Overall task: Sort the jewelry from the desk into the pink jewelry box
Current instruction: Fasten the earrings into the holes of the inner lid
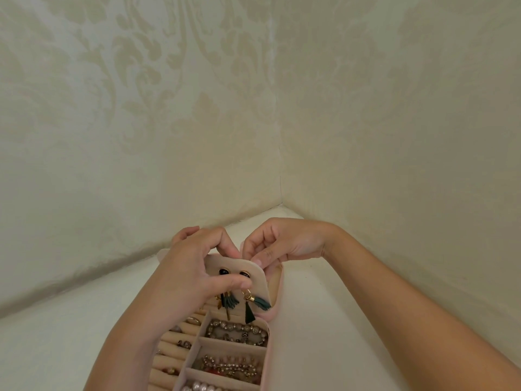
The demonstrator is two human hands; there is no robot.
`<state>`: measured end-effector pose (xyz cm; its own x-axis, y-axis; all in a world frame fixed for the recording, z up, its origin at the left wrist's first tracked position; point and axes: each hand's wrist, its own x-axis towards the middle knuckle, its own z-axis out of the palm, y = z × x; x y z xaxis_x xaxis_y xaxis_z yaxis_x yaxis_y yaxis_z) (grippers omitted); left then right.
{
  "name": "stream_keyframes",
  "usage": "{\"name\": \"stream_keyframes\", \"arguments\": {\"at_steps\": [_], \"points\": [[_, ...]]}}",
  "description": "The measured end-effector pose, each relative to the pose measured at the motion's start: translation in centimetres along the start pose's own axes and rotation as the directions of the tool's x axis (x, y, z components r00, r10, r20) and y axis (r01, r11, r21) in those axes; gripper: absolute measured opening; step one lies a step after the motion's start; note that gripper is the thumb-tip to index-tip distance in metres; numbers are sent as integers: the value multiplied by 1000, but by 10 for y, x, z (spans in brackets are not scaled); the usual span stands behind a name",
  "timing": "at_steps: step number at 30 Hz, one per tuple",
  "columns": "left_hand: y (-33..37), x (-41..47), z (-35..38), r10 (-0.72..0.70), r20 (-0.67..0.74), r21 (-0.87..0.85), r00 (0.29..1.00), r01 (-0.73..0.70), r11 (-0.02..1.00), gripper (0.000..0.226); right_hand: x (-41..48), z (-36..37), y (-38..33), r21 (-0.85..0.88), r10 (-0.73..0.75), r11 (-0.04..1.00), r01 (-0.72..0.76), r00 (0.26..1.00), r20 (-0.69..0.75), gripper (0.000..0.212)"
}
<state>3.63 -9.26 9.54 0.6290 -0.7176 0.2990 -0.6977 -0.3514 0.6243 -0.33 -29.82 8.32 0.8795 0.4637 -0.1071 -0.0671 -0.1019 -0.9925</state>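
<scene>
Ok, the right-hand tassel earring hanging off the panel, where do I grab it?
Pinch the tassel earring at its gold cap, coming from below right. It dangles free under the earring panel there; the thumb of the left hand covers its hook, and the fringe is soft.

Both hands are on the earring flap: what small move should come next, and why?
Probably finish seating the tassel earring: the left hand presses its thumb beside the gold hook, while the right hand pinches the top edge of the flap, steadying it.
</scene>
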Motion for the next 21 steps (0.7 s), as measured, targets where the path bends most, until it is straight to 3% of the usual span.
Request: {"name": "stream_keyframes", "arguments": {"at_steps": [3, 13, 21], "points": [[1, 0, 0, -9, -2, 8, 1000, 9, 1000, 37, -1, 0, -1, -5, 7, 1000, -7, 999, 40, 24], [1, 0, -1, -13, 8, -23, 1000, 13, 1000, 33, -1, 8, -11, -96, -10, 995, 15, 998, 54, 17], [2, 0, 1, -19, 29, -17, 999, 20, 1000, 34, 4, 6, -4, -20, 34, 999, -33, 998, 54, 11]]}}
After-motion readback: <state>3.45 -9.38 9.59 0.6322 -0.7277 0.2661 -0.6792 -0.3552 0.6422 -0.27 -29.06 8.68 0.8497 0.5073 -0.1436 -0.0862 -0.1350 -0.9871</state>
